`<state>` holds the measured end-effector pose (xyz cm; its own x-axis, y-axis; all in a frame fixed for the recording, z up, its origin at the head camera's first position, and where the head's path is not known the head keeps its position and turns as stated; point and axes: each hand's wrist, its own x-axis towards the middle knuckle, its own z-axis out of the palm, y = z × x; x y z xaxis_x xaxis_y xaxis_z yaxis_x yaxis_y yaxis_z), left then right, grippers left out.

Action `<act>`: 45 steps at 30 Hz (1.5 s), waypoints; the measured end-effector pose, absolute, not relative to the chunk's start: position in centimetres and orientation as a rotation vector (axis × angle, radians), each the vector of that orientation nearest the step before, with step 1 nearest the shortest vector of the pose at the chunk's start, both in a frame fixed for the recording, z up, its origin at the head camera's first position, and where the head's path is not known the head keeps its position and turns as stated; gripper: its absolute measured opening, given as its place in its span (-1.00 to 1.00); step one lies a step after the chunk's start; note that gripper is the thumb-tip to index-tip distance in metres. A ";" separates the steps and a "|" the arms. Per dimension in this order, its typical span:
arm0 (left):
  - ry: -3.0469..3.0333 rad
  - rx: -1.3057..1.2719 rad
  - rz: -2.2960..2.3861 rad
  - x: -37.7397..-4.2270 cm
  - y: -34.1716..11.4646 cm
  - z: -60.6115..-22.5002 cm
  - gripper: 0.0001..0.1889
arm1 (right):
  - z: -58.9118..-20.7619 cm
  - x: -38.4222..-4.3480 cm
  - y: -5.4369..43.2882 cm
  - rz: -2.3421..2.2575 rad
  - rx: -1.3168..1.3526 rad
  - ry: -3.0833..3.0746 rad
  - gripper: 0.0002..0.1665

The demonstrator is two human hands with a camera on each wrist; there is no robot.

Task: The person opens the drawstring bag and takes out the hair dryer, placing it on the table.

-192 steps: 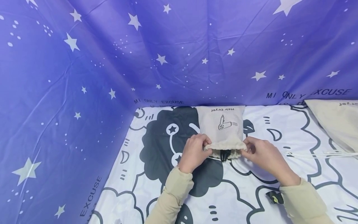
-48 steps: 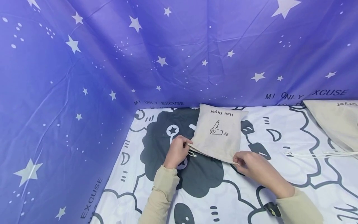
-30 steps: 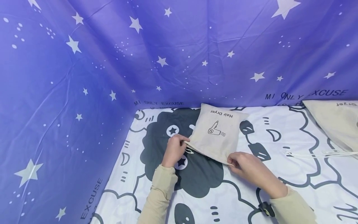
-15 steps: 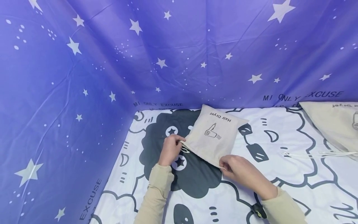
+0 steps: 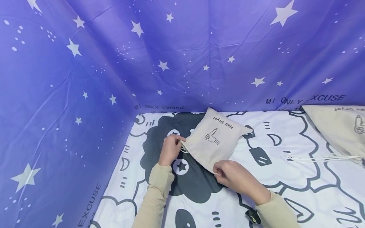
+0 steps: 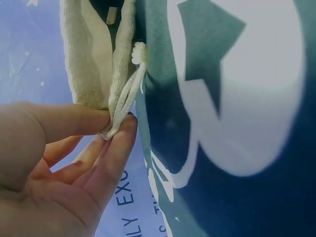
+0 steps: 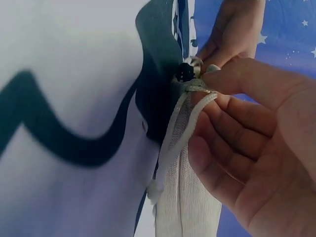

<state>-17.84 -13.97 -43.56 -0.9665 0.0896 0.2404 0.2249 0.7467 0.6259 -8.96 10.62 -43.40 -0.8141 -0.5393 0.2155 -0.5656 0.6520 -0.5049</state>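
A beige cloth drawstring bag [image 5: 212, 137] printed "Hair Dryer" lies tilted on the patterned sheet, its mouth towards me. My left hand [image 5: 170, 150] pinches the left corner of the mouth. In the left wrist view, thumb and fingers hold the hem beside a knotted white drawstring [image 6: 129, 91], and the mouth gapes a little. My right hand [image 5: 238, 177] pinches the other corner. The right wrist view shows a drawstring loop [image 7: 195, 116] hanging by those fingers and something black [image 7: 185, 72] at the opening, too small to make out.
Another beige "Hair Dryer" bag [image 5: 336, 126] lies at the far right, its white cords [image 5: 322, 158] stretched leftward. A small black item [image 5: 252, 216] sits by the right sleeve. Purple star-printed cloth [image 5: 199, 57] rises behind and on the left of the black-and-white sheet [image 5: 285, 171].
Earlier, the bag's mouth was gathered, with black coils showing inside. It has since been spread flat, and both hands have shifted left, turning the bag clockwise.
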 end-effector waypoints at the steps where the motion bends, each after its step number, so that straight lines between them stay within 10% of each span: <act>1: -2.744 -0.253 -1.020 -17.9 -14.0 -43.5 -0.74 | -43.4 -9.0 10.4 0.888 0.945 -2.811 -0.67; 25: -2.700 -0.200 -1.019 -15.6 -14.6 -42.1 -0.88 | -41.2 -12.6 15.3 0.988 0.735 -2.868 -0.93; 45: -2.936 -0.194 -0.887 -12.7 -13.6 -43.4 -0.94 | -43.5 -16.9 21.2 0.894 0.197 -2.912 -0.51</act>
